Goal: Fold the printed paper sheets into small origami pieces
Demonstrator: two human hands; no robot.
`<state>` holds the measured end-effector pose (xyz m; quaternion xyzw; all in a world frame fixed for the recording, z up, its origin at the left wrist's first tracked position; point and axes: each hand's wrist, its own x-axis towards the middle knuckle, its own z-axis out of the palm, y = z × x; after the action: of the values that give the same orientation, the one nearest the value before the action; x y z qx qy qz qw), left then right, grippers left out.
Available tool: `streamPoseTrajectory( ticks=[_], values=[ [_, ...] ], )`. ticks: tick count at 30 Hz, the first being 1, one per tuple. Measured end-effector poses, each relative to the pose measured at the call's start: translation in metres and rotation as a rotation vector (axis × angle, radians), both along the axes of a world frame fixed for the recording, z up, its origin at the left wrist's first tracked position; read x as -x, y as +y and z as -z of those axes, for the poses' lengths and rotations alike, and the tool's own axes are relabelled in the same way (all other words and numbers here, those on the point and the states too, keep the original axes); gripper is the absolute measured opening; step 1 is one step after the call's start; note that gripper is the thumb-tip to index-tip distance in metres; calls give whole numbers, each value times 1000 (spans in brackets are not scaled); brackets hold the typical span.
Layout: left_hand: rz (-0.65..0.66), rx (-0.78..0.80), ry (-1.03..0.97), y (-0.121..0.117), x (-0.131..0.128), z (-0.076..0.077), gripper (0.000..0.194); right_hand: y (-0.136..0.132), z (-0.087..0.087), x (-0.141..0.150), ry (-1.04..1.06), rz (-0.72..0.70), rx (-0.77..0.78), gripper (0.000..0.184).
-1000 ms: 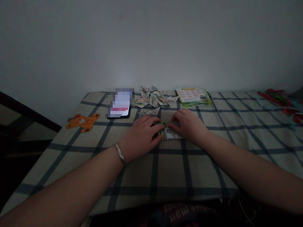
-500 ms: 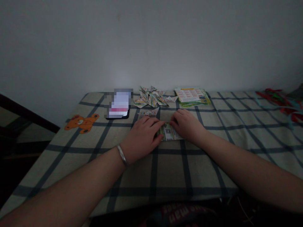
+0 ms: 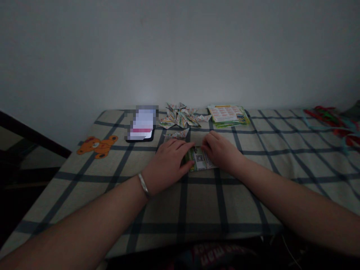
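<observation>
A folded printed paper [image 3: 200, 159] with a QR code and green edging lies on the cloth between my hands. My left hand [image 3: 169, 163], with a silver bangle at its wrist, grips the paper's left side; its thumb rests on the face and its fingers reach to the far edge. Curled at the far right part of the paper, my right hand [image 3: 221, 150] pinches that edge, its palm side covering the right end. Just beyond my left fingers is a small folded paper piece [image 3: 180, 134]. Several similar folded paper pieces [image 3: 182, 115] are heaped farther back.
A phone [image 3: 141, 125] with a lit, blurred screen lies at the back left. Printed sheets [image 3: 227, 115] are stacked at the back right. An orange bear cutout [image 3: 98, 146] is on the checked tablecloth [image 3: 157, 221]. Red and green ribbon-like strips [image 3: 329, 118] lie far right, before the wall.
The folded paper's near edge has shifted slightly toward me. Both hands keep nearly the same place on it, with only small finger movements.
</observation>
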<state>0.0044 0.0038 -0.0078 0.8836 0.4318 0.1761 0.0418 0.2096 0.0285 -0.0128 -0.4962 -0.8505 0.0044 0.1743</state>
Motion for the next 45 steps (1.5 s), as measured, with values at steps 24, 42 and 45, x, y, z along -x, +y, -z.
streamPoseTrajectory(
  ticks=[24, 42, 45],
  values=[
    [-153, 137, -276, 8, 5, -6, 18, -6, -9, -8, 326, -273, -190, 8],
    [-127, 226, -412, 6, 6, -8, 22, -8, -10, -10, 407, -159, -59, 2],
    [-128, 217, -451, 7, 7, -7, 24, -9, -10, -11, 485, -150, -100, 3]
  ],
)
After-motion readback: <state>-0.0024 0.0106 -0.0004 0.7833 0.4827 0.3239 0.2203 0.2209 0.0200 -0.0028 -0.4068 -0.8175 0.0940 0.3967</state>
